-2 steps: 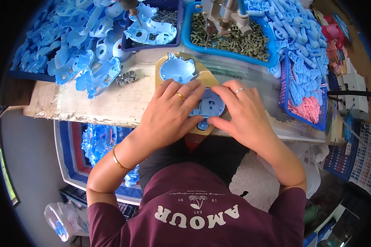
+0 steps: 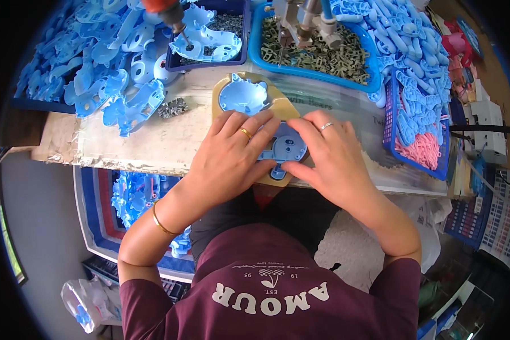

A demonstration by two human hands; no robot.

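A light blue plastic shell with a round end lies in a tan fixture at the table's front edge. My left hand spreads over the shell's left side, its fingers curved down on it and covering that part. On the right, my right hand holds the rounded end between thumb and index finger. The two thumbs come close together at the shell's near end. Behind my left fingers sits a second blue shell piece, cup-shaped, on the far part of the fixture.
A red-bodied driver hangs at upper left above a dark blue tray. A metal machine head hangs over a blue basin of olive-green pieces. Blue shells pile at left. A blue basket with pink pieces stands right.
The red-bodied driver has swung further into view at upper left. Both hands and the shell have shifted very slightly left.
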